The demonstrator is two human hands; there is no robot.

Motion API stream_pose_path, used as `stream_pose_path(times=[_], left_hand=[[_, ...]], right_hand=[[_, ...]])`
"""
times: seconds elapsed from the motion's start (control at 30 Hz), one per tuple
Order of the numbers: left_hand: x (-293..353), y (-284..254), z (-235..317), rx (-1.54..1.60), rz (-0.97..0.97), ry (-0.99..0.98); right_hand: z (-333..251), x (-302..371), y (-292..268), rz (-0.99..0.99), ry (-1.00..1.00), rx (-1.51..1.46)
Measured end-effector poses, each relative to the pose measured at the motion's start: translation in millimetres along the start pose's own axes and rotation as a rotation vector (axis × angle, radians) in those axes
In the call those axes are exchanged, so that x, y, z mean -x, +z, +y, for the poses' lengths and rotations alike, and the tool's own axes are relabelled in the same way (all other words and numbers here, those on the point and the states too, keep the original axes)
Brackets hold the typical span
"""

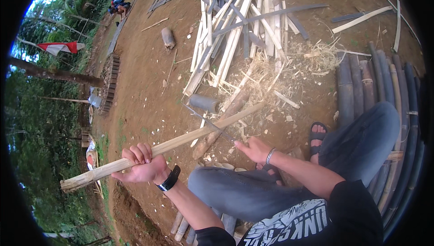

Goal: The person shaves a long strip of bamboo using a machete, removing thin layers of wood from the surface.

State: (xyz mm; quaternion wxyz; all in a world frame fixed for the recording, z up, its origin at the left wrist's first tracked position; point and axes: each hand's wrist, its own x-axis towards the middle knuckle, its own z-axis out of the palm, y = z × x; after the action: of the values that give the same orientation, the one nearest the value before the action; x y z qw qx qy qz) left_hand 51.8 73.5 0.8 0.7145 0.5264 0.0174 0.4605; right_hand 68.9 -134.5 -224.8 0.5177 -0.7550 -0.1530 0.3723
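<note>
Left grip point(143, 164): closed around the bamboo strip point(185, 141), near its left end.
Bamboo strip: above dirt ground point(140, 60), slanting up rightward toward shavings point(262, 76).
Knife point(199, 115): crosses the strip; contact unclear.
Right grip point(254, 150): wrapped on the knife, nearer the crossing.

Shavings point(267, 75) lie at the near right edge of the pile point(239, 29). Right of the pile lie the poles point(346, 90); left of it, a stub point(168, 38). On the pile's near side lie a tube point(203, 102) and the log point(234, 106), the strip point(190, 139) crossing over it.
</note>
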Motion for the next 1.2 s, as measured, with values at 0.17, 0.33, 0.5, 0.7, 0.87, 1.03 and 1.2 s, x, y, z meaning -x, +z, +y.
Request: stream_pose_path(times=[0.17,0.33,0.5,0.7,0.87,1.03,1.2], left_hand=[[-6,-12,-2,0.031,0.033,0.011],[0,-13,5,0.059,0.018,0.006],[8,-1,7,0.098,-0.043,-0.004],[9,11,6,0.087,-0.095,-0.008],[5,9,5,0.101,-0.140,-0.003],[-2,11,-1,0.095,-0.074,-0.004],[-3,16,-6,0.057,-0.007,0.029]], right_hand=[[13,-11,-19,-0.021,0.042,0.114],[-45,16,-10,-0.034,0.044,0.049],[6,12,-30,0.016,0.082,0.099],[-11,19,-20,-0.008,0.042,0.011],[13,11,-31,0.073,0.188,-0.122],[32,-1,-11,0.101,0.016,0.021],[42,-13,-16,0.125,0.173,-0.089]])
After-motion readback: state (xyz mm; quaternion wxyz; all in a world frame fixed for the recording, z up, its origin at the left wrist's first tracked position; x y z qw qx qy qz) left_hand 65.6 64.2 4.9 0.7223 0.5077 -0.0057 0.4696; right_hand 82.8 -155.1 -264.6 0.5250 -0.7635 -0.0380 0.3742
